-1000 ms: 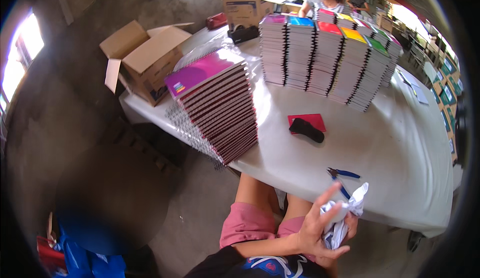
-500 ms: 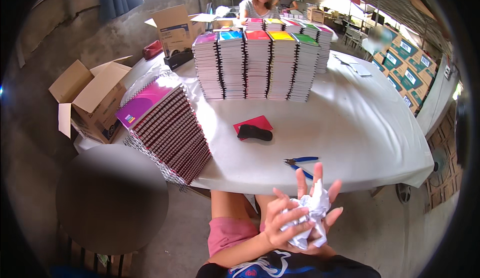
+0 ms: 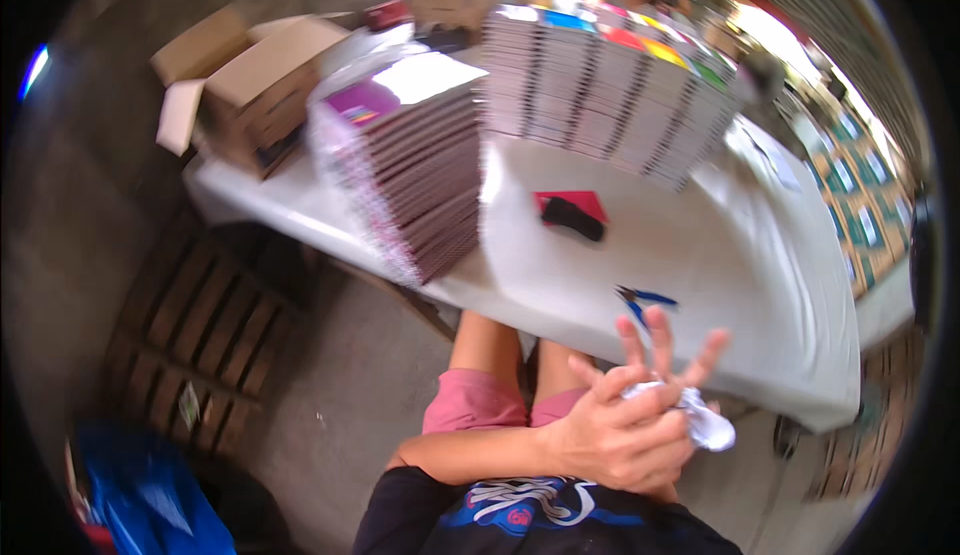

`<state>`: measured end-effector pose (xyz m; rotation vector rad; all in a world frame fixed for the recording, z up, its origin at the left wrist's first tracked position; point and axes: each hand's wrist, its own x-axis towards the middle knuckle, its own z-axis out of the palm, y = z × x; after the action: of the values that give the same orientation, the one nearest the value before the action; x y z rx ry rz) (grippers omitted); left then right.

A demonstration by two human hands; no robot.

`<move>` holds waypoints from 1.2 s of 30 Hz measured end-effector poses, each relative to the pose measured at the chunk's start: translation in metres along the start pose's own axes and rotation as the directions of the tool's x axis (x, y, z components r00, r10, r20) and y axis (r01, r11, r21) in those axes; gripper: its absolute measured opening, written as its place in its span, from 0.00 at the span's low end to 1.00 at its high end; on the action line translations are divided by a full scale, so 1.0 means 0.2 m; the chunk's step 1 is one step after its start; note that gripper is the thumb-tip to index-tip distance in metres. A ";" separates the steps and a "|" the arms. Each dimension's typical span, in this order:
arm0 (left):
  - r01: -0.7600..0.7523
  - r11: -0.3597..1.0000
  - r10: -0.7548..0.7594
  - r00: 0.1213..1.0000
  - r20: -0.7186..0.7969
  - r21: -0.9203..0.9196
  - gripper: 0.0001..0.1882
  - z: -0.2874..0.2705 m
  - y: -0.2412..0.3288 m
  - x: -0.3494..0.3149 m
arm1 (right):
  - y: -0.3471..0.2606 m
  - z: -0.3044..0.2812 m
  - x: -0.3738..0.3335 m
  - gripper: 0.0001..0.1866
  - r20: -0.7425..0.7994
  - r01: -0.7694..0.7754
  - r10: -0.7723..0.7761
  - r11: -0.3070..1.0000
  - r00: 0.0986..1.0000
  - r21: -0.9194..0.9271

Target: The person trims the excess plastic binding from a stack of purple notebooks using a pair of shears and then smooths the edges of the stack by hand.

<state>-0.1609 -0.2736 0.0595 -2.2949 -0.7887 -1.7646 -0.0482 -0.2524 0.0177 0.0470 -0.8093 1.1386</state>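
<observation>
- So, both hands are busy with a crumpled white wad (image 3: 711, 427), paper or thin wrap, can't tell which.
- The left hand (image 3: 628, 443) has its fingers folded across the wad, gripping it against the other palm.
- The right hand (image 3: 672, 360) sits behind, fingers splayed wide and pointing up, kinda blurry; its palm is mostly hidden.
- The wad is squeezed between the two, poking out on the right side, above the person's lap and close to the table's near edge.
- Just past the fingertips, blue-handled cutters (image 3: 657, 297) lie on the white-covered table (image 3: 760, 295).
- Farther in, a black elongated object (image 3: 574, 220) rests on a red notebook (image 3: 598, 203).
- Off to the left there's a tall stack of spiral notebooks (image 3: 428, 180), purple cover on top, with an open cardboard box (image 3: 268, 105) beyond it.
- Toward the back, several coil-bound notebook stacks (image 3: 610, 100) stand side by side.
</observation>
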 end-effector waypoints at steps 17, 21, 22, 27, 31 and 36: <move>0.692 0.658 -0.469 0.685 -0.557 0.297 0.16 -1.17 -1.24 -0.29 | 0.19 0.31 1.57 0.25 0.205 0.743 -0.715 0.632 0.669 -0.222; 0.785 0.611 -0.724 0.503 -0.472 -0.101 0.14 -1.18 -1.63 -0.14 | 1.02 -0.08 2.02 0.23 0.362 0.724 -0.672 0.389 0.646 -0.570; 0.768 0.635 -0.692 0.517 -0.504 -0.084 0.14 -1.19 -1.68 -0.12 | 1.20 -0.04 2.02 0.22 0.398 0.637 -0.519 0.449 0.757 -0.626; 0.701 0.710 -0.567 0.513 -0.645 -0.067 0.13 -1.18 -1.54 -0.16 | 1.30 0.36 1.72 0.16 0.346 0.279 0.044 0.499 0.937 -0.820; 0.743 0.569 -0.780 0.350 -0.519 -0.353 0.16 -1.07 -1.38 -0.48 | 0.85 -0.06 1.59 0.21 0.183 0.088 0.327 0.285 0.927 -0.954; 0.893 0.334 -0.931 0.263 -0.253 -0.302 0.19 -1.06 -1.01 -1.00 | 0.38 -0.53 1.15 0.34 -0.232 0.010 0.611 -0.366 0.757 -0.931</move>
<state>-0.4752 -0.2533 -0.1028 -1.3121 -2.3090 -2.5522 -0.0130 0.0072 0.0495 -1.6358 -2.1346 0.5642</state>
